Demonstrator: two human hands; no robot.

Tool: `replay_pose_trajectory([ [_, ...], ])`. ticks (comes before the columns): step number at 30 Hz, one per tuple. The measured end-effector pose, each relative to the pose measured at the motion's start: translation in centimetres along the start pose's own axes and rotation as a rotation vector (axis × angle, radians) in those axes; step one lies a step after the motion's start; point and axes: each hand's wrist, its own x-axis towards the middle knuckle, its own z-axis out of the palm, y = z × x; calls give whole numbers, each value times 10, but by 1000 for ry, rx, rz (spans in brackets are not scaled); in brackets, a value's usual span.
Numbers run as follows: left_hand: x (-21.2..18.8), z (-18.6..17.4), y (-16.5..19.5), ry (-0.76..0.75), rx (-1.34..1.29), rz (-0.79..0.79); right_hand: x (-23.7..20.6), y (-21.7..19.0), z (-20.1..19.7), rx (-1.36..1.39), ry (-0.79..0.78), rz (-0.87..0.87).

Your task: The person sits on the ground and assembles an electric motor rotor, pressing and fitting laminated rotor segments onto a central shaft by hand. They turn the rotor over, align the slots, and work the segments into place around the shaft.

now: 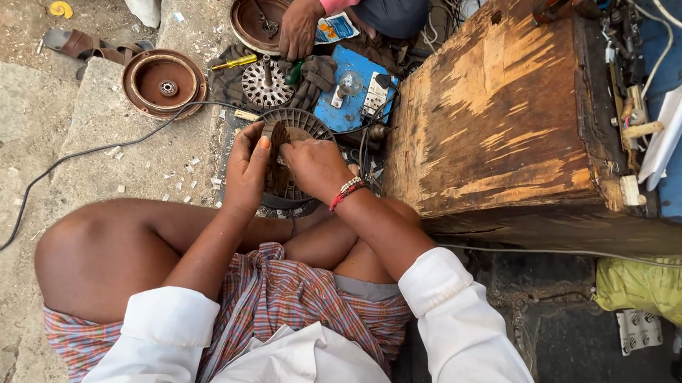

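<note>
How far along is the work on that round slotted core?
Done: a brown round cover already lies apart on the ground, and a finned disc lies on the cloth. In hand: left hand and right hand both grip the slotted core. Left: nothing reassembled; parts lie separate.

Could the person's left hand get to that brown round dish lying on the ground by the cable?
Probably yes. The brown round dish lies open on the concrete, up and to the left of the left hand, with nothing between them. But that hand is busy gripping the slotted metal ring, so it would have to let go first.
</note>
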Motion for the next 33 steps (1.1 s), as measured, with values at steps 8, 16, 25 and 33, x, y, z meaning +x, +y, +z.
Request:
replay_pose_trajectory([
  [8, 13, 0, -6, 45, 210, 15, 12, 6, 4, 189, -166, 146],
  [16, 14, 6, 7, 26, 146, -176, 16, 36, 24, 860, -154, 410],
  [25, 18, 6, 3, 24, 279, -39, 6, -6, -3, 210, -80, 252],
  [33, 13, 16, 14, 73, 323, -64, -10, -34, 2, -215, 79, 47],
])
